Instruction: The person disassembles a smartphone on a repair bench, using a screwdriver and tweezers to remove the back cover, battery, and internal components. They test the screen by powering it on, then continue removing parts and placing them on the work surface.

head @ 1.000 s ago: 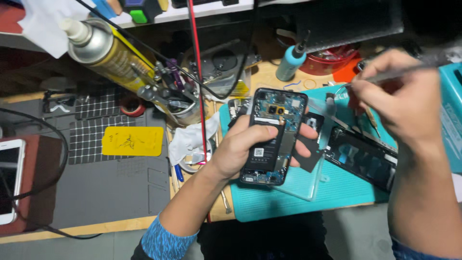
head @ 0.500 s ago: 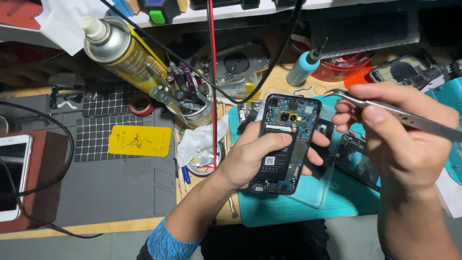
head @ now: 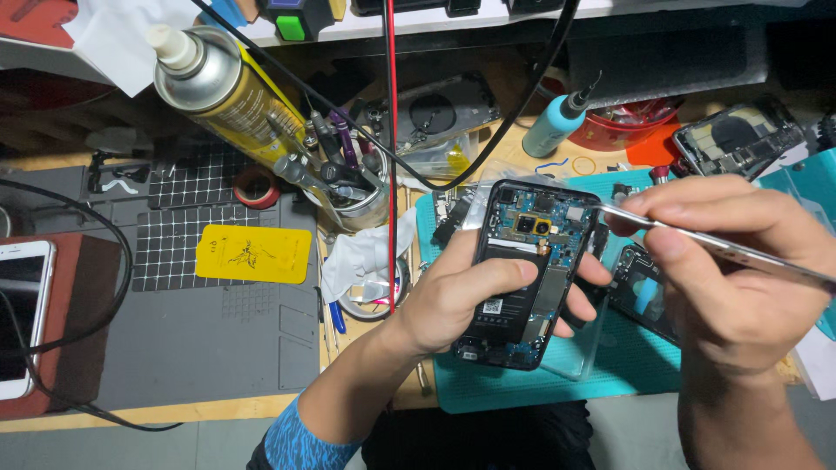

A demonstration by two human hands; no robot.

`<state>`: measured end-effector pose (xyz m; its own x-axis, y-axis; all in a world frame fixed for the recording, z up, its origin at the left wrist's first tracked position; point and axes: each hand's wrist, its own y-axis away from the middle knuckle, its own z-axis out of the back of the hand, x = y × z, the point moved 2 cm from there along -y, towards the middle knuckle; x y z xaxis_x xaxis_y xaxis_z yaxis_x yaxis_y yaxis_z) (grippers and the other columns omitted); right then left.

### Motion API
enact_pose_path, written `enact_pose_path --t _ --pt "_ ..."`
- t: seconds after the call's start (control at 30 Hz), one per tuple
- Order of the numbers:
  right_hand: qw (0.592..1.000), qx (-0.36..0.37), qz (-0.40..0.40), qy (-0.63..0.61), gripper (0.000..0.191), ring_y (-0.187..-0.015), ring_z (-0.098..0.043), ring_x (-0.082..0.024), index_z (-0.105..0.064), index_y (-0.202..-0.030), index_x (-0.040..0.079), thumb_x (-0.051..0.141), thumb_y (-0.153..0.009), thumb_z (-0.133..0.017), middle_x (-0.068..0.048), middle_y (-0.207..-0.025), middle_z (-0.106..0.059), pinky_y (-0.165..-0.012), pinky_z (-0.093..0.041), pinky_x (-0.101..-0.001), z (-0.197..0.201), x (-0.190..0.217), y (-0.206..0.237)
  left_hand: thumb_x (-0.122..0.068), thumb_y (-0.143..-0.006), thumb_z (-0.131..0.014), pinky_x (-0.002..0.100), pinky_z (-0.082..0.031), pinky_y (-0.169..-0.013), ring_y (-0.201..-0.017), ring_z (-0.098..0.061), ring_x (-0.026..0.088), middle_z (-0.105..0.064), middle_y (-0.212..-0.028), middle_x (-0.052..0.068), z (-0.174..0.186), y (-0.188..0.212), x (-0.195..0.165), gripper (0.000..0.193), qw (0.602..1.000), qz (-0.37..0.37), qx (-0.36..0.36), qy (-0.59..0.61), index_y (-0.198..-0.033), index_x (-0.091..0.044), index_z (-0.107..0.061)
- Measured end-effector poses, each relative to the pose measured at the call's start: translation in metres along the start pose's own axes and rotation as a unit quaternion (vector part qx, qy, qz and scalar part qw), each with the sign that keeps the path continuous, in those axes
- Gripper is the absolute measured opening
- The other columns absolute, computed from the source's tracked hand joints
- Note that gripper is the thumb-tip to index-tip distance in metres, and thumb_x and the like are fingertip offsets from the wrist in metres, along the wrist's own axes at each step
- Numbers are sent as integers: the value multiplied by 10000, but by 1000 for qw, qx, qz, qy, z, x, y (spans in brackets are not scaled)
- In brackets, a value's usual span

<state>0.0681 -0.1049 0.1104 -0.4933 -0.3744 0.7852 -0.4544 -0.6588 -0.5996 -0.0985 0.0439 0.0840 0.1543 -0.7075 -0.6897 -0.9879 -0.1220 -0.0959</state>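
A wooden bench (head: 218, 409) carries the work, cluttered and dim towards its far edge, where a white shelf edge (head: 435, 22) runs across. A grey silicone repair mat (head: 200, 339) with a printed grid covers the bench's left half, and a teal mat (head: 627, 383) lies near the front edge on the right.

On the grey mat rests a yellow card (head: 252, 254), with a red tape roll (head: 259, 187) just beyond it. A white smartphone (head: 22, 318) sits on a dark red block at the left edge. A yellow spray can (head: 226, 96) leans tilted from the far left, its base by a metal cup of tools (head: 344, 178). A red cable (head: 391, 148) and a black cable (head: 488, 148) hang down across the middle, the red one passing just left of the held phone. A teal precision screwdriver (head: 557, 122) lies towards the far edge, and another phone's back housing (head: 740, 139) sits at the far right. A crumpled white cloth (head: 361, 257) lies between the mats.

The opened smartphone (head: 527, 274), back cover off with circuit board and battery exposed, is held above the teal mat's left part. Its long axis runs nearly front to back, tilted slightly right at the far end, camera end pointing away from the person.

The left hand (head: 453, 300) grips it from the left, thumb laid across the battery, fingers wrapped behind. The right hand (head: 731, 270) pinches metal tweezers (head: 697, 239) between thumb and fingers, tip touching the phone's far right edge.
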Motion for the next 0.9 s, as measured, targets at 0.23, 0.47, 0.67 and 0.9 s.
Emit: enact_pose_path --t 0.23,0.47,0.67,0.9 --pt "998 25 35 46 113 -909 -733 -263 -610 -999 -58 -111 -935 -688 -224 -1004 -704 -839 -615 -327 -9 10 -8 -69 -1027 -471 427 -620 -913 -1097 -696 317 -634 -1287 248 -1 0 1 449 1000 0 0 -16 -1421 145 -497" --pt "997 33 40 65 119 -913 -726 -254 -624 -1039 -70 -118 -952 -690 -219 -999 -698 -825 -607 -312 -14 16 -11 -76 -1029 -475 401 -620 -906 -1043 -707 292 -676 -1209 255 0 0 1 424 999 9 -6 -38 -1383 148 -541" --pt "995 23 23 93 105 -863 -717 -233 -629 -1006 -84 -114 -937 -702 -225 -1011 -706 -755 -585 -277 -14 15 -11 -90 -1025 -479 375 -618 -879 -994 -714 273 -697 -1167 236 1 -1 1 419 999 10 -10 -37 -1366 139 -559" --pt "995 38 28 83 84 -874 -722 -227 -626 -995 -86 -100 -952 -697 -222 -991 -702 -786 -591 -274 -14 11 -14 -110 -1036 -489 355 -615 -846 -935 -718 265 -710 -1100 233 6 -3 3 393 998 14 -19 -61 -1333 129 -588"
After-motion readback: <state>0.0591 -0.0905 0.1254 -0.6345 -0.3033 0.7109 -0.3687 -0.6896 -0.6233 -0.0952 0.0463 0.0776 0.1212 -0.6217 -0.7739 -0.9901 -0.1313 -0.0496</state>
